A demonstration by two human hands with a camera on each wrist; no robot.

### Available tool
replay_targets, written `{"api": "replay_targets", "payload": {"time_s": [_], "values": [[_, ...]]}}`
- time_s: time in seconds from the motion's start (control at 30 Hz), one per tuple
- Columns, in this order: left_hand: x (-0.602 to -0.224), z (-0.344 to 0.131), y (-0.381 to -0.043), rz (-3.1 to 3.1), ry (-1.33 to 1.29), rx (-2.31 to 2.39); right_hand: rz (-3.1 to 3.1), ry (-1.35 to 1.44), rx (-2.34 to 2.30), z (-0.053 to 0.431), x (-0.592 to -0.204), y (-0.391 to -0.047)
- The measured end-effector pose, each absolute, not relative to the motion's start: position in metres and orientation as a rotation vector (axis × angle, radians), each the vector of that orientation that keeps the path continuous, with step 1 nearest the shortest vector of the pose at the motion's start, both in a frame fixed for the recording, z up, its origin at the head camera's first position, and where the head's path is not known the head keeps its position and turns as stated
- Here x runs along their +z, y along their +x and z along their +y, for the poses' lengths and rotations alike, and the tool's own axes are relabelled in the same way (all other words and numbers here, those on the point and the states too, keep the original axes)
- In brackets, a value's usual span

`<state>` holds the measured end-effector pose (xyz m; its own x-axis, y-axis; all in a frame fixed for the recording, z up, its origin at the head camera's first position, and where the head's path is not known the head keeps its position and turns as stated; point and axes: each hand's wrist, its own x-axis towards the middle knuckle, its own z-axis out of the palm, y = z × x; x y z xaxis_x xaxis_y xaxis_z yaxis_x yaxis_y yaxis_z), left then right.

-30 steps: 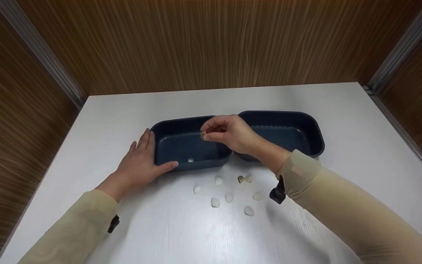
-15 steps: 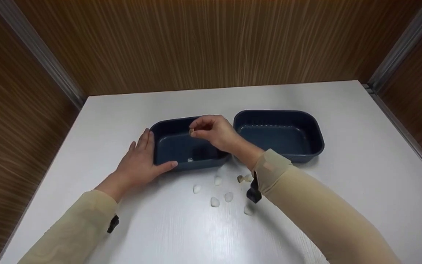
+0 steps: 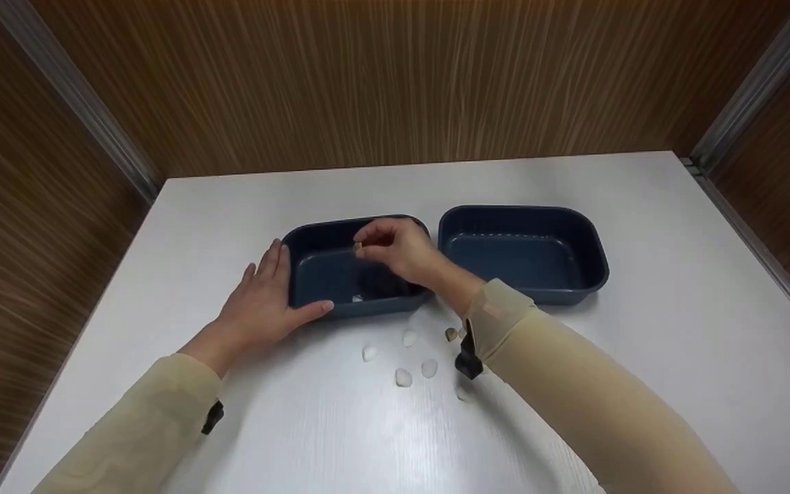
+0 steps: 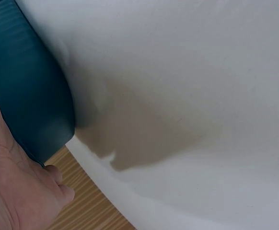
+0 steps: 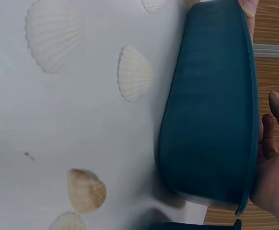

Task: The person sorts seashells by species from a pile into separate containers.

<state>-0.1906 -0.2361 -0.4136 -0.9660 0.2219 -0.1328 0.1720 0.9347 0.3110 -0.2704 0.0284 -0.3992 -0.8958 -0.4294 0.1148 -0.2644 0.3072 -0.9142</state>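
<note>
From my remote station I list: white desk (image 3: 326, 439), pale shells (image 3: 403, 378) and one brown shell (image 3: 451, 334) in the foreground; the right sleeve (image 3: 594, 384) partly blocks my sight of them. Held piece (image 3: 358, 248): small, brownish, pinched by the right hand (image 3: 400, 251) over the left bin (image 3: 381, 307); its long axis I cannot tell. Left bin: long axis crosswise, unclear pale speck (image 3: 358, 298) inside, left hand (image 3: 263, 302) against its end, thumb spread. Right bin (image 3: 566, 296): just beside, floor showing.
</note>
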Motion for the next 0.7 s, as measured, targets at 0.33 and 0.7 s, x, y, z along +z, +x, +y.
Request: {"api": "replay_targets", "payload": {"time_s": [0.33, 0.7], "values": [[-0.413, -0.235, -0.191, 2.928, 0.308, 0.45, 2.429, -0.685, -1.639, 0.04, -0.383, -0.266], [-0.413, -0.238, -0.193, 2.931, 0.324, 0.439, 2.461, -0.801, -1.6, 0.085, -0.347, -0.239]]}}
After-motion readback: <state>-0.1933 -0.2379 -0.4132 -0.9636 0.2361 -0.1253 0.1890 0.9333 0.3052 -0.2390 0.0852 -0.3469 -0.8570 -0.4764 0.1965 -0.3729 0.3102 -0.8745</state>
